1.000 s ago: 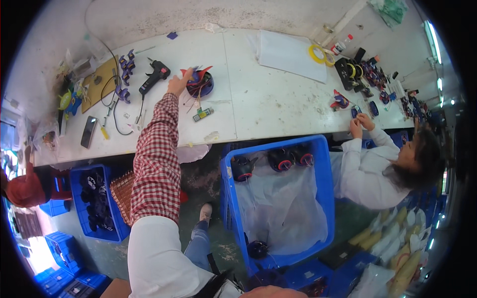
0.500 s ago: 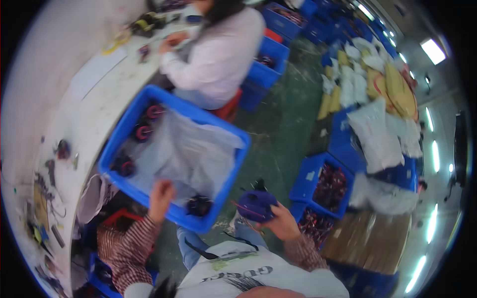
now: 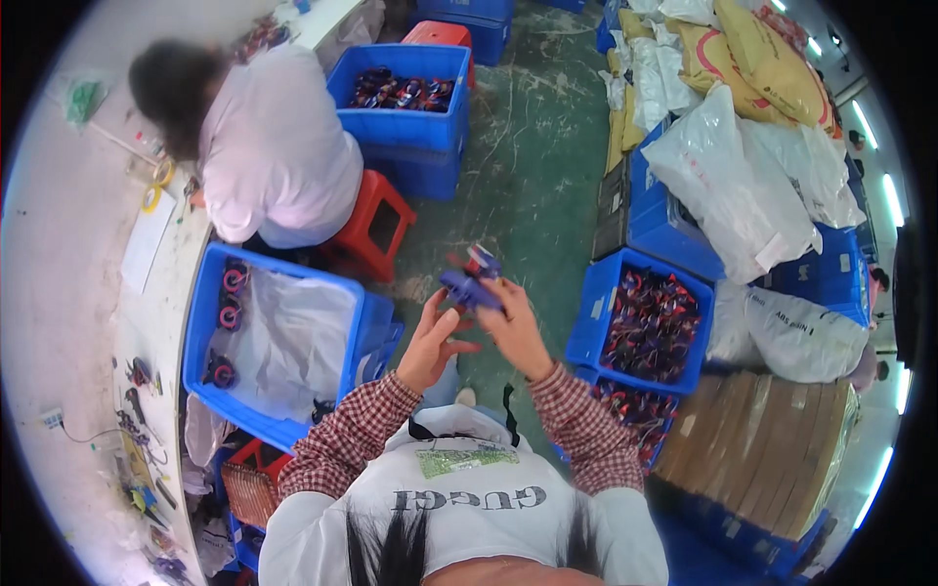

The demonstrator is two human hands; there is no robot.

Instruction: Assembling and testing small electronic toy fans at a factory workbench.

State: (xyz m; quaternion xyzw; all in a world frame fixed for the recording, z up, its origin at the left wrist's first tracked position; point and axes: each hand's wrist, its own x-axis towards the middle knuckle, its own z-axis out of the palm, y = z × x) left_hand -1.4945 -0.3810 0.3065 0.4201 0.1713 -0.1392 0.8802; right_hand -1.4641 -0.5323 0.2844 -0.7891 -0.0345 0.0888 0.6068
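Observation:
In front of my body, my right hand (image 3: 515,330) is closed round a purple plastic part (image 3: 471,290) with a red and white piece at its far end; its exact kind I cannot make out. Close beside it, my left hand (image 3: 432,344) has its fingers apart and nothing in its palm. Its fingertips are near the part, and whether they touch it is unclear. To the left stands a blue bin (image 3: 270,415) lined with a whitish sheet (image 3: 281,337). Several dark round parts with pink rings (image 3: 231,314) lie along the bin's left side.
A co-worker (image 3: 278,142) sits on a red stool (image 3: 376,227) at the long white bench (image 3: 156,337). Blue bins full of red and purple parts (image 3: 653,327) stand at right. Behind them are stacked sacks (image 3: 728,186); flattened cardboard (image 3: 752,449) lies nearer.
My left hand has left the lined bin and come to the right, beside my right hand. The purple part has moved up and left in my right hand. The view has shifted.

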